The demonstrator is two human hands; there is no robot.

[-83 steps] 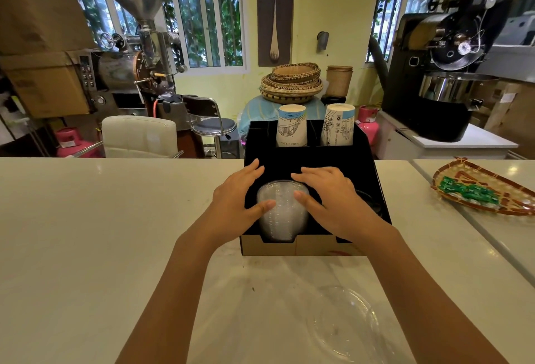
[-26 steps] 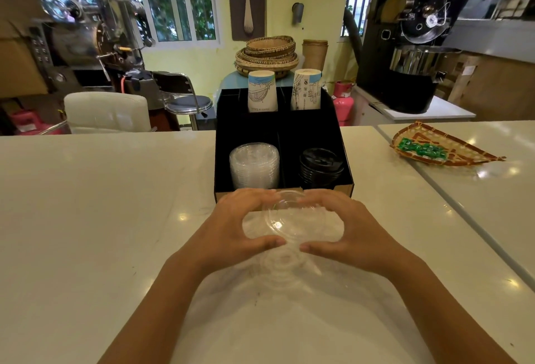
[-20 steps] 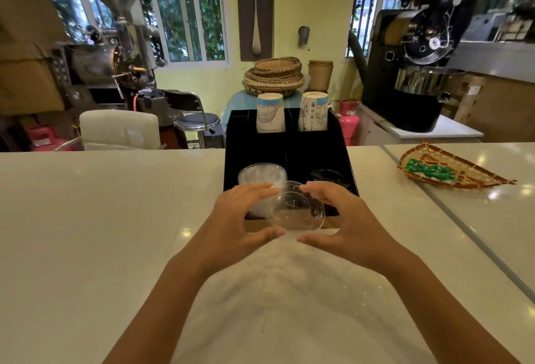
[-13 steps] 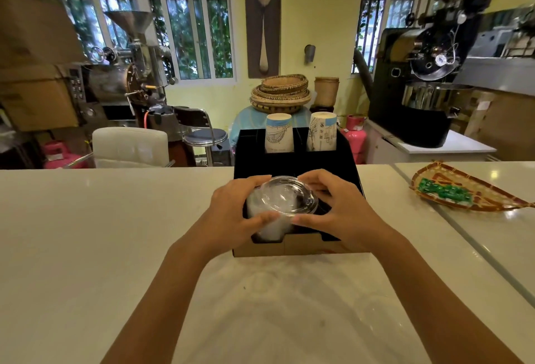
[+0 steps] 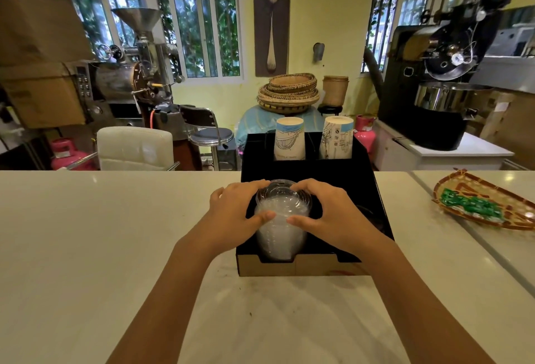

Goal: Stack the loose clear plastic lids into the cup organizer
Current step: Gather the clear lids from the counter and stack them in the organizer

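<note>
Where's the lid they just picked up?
The clear lid sits atop the lid stack in the organizer's front-left slot, held between left hand and right hand.

Clear domed lid point(image 5: 283, 193) atop translucent lid stack point(image 5: 279, 230), front-left compartment of black cup organizer point(image 5: 373, 198), 12 o'clock.

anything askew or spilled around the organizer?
Nothing stands out. Both hands seat a clear domed plastic lid on the clear lid stack in the black cardboard cup organizer; paper cups stand upright.
</note>
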